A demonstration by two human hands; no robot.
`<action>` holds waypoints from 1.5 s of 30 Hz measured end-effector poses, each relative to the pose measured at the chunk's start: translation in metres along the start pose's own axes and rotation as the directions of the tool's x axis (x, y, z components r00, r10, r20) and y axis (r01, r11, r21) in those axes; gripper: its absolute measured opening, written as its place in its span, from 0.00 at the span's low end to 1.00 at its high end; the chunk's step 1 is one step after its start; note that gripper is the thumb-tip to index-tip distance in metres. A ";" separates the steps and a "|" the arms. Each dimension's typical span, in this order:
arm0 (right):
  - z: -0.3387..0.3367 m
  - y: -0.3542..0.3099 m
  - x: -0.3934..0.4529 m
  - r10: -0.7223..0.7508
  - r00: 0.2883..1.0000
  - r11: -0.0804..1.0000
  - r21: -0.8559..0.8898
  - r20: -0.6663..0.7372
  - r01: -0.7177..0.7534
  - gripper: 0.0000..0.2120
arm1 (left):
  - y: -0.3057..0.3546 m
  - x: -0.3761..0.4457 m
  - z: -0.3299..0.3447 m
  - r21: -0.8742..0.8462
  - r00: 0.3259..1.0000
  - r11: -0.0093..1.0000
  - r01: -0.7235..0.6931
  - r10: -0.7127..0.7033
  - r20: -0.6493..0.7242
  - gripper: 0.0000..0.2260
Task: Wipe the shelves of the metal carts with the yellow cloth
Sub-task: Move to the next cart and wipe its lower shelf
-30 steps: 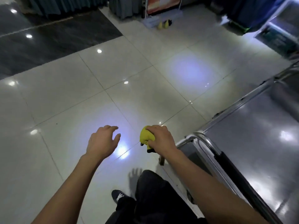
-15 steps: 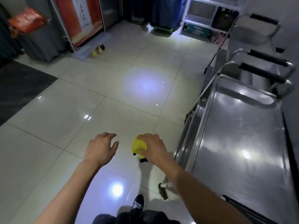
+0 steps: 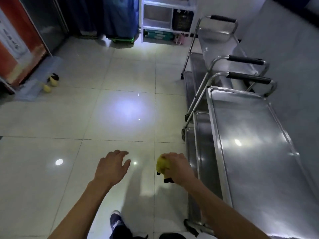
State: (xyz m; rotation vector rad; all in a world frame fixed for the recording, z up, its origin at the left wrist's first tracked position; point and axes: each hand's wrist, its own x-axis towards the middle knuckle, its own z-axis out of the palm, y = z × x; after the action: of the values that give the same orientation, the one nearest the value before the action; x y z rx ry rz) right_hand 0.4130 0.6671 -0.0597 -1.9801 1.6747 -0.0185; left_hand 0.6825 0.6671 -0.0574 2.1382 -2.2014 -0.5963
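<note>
Yellow cloth (image 3: 162, 165), soft and bunched, sits gripped in the right hand (image 3: 176, 167), fingers curled round it, at 5 o'clock; left hand (image 3: 111, 168) hovers beside, fingers loosely spread, holding nothing; nearest metal cart (image 3: 255, 152), smooth reflective steel with a raised rim, stands at 3 o'clock; glossy pale floor tiles (image 3: 86, 118) below.

— What sort of place is this?
— A back-of-house service area, by the look of it: glossy tiled floor (image 3: 120, 109), three stainless-steel carts (image 3: 255, 152) with black-gripped handles (image 3: 248, 80) parked in a row along a wall.
— Anything else?
— A white shelving unit (image 3: 168, 16), blue curtains (image 3: 119, 18), slippers (image 3: 51, 82) on a mat.
</note>
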 end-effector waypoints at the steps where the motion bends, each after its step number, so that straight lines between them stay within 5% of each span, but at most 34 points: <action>1: -0.001 -0.003 0.008 0.031 0.999 0.999 0.011 -0.012 -0.031 0.19 | -0.007 0.015 -0.007 -0.002 1.000 1.000 -0.023 0.023 0.010 0.20; 7: -0.009 -0.005 0.055 0.166 0.981 0.982 0.105 -0.103 -0.155 0.16 | -0.013 0.110 -0.038 0.008 0.981 0.983 -0.183 0.182 0.061 0.20; 16: -0.043 0.058 0.133 0.327 0.920 0.935 0.216 -0.215 -0.281 0.17 | 0.073 0.262 -0.035 0.101 0.878 0.883 -0.458 0.432 0.205 0.20; 24: -0.059 0.100 0.163 0.523 0.837 0.789 0.466 -0.164 -0.401 0.12 | 0.142 0.343 -0.037 0.161 0.755 0.758 -0.632 0.556 0.347 0.19; 31: -0.036 0.121 0.165 0.729 0.666 0.627 0.546 -0.158 -0.557 0.24 | 0.191 0.394 -0.014 0.120 0.572 0.595 -0.795 0.668 0.477 0.19; 39: -0.008 0.103 0.228 0.895 0.438 0.400 0.577 -0.079 -0.712 0.25 | 0.187 0.492 0.016 0.022 0.347 0.431 -0.902 0.694 0.630 0.19; 45: 0.008 0.070 0.303 0.979 0.205 0.138 0.727 0.003 -0.672 0.27 | 0.168 0.586 0.030 -0.018 0.192 0.303 -0.953 0.647 0.738 0.18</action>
State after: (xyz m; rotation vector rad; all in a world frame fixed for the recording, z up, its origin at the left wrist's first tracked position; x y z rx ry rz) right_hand 0.4207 0.3869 -0.1936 -0.2107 2.5187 -0.6002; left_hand 0.4759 0.1074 -0.1846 0.2333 -3.6242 -0.7708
